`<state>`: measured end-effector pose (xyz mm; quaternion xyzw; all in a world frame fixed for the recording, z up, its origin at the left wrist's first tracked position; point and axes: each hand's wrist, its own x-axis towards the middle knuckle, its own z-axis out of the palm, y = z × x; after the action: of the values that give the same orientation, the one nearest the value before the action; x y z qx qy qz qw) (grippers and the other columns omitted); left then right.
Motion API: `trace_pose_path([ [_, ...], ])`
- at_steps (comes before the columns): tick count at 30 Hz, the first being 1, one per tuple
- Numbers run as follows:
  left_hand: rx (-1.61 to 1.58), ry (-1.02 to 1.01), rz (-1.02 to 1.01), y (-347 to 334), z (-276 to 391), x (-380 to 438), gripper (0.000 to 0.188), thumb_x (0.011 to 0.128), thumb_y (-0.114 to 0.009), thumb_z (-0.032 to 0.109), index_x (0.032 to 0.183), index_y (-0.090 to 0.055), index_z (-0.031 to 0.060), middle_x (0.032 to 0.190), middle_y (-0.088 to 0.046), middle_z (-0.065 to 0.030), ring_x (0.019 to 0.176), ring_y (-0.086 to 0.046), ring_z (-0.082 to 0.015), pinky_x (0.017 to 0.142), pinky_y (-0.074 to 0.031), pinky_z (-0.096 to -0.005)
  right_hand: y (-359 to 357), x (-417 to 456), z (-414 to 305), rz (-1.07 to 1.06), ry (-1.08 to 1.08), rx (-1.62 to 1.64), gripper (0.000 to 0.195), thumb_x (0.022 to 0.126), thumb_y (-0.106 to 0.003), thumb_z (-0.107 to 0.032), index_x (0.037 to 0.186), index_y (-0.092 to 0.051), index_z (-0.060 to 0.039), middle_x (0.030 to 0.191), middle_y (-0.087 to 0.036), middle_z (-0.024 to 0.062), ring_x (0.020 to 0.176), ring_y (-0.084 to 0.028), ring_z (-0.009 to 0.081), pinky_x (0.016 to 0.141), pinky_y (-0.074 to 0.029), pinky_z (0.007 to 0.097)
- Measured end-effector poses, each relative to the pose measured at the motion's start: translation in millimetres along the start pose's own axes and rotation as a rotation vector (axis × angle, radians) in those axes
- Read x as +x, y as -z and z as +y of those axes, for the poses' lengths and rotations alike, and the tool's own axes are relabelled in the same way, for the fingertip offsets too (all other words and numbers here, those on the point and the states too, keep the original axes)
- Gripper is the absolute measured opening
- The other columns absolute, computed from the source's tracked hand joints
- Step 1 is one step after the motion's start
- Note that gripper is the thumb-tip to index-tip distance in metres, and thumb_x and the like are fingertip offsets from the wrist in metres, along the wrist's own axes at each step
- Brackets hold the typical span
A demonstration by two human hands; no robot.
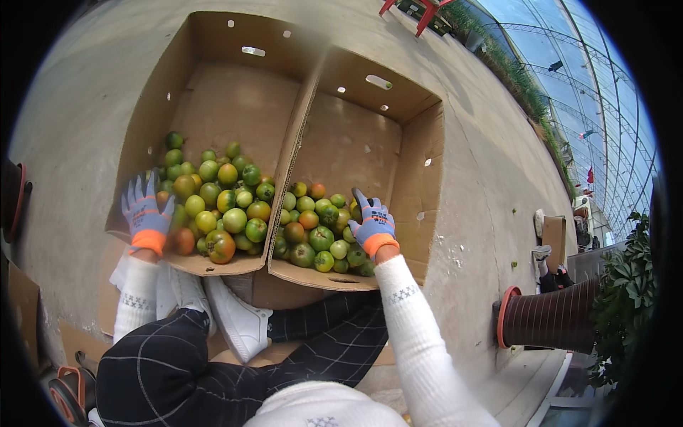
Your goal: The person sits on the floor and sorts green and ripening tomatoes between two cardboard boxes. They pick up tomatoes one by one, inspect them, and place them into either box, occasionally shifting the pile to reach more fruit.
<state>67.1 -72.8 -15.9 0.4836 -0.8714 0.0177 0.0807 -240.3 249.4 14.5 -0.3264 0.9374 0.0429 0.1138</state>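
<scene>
Two open cardboard boxes stand side by side before me on the floor. Green and reddening tomatoes (235,220) lie heaped in the near half of the left box (240,91). More tomatoes (322,238) fill the near end of the right box (352,133). My left hand (147,211), in a grey-blue glove with an orange cuff, spreads its fingers along the left box's left side, beside the heap. At the heap's right edge in the right box, my right hand (375,221) wears a matching glove and rests against tomatoes. Its palm side is hidden.
My crossed legs and white shoes (237,323) are close to the boxes' near walls. On the right, a ribbed brown planter (549,315) holds a leafy plant. Another person's shoe (541,252) shows near a cardboard piece (554,240). Red stool legs (427,18) stand at the top.
</scene>
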Motion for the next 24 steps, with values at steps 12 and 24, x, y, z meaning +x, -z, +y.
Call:
trace_pose_path([
  [12, 0.018, -0.102, 0.075, -57.1, -32.7, 12.5, 0.072, 0.087, -0.068, 0.041, 0.149, -0.040, 0.0166, 0.151, -0.041, -0.0124, 0.139, -0.037, -0.0343, 0.115, -0.027, -0.0452, -35.9, 50.6, -44.1, -0.173, 0.124, -0.166, 0.043, 0.095, -0.051, -0.025, 0.138, -0.050, -0.0227, 0.128, -0.057, 0.0146, 0.122, -0.055, 0.0329, 0.097, -0.044, 0.0483],
  [24, -0.860, -1.138, 0.032, 75.5, 107.0, -40.7, 0.077, 0.075, -0.073, 0.036, 0.140, -0.046, 0.0035, 0.143, -0.047, -0.0194, 0.136, -0.040, -0.0416, 0.115, -0.025, -0.0563, 8.1, -54.1, -87.9, -0.631, 0.566, 1.800, 0.058, 0.093, -0.068, -0.024, 0.142, -0.046, -0.0032, 0.131, -0.057, 0.0041, 0.120, -0.050, 0.0107, 0.103, -0.040, 0.0270],
])
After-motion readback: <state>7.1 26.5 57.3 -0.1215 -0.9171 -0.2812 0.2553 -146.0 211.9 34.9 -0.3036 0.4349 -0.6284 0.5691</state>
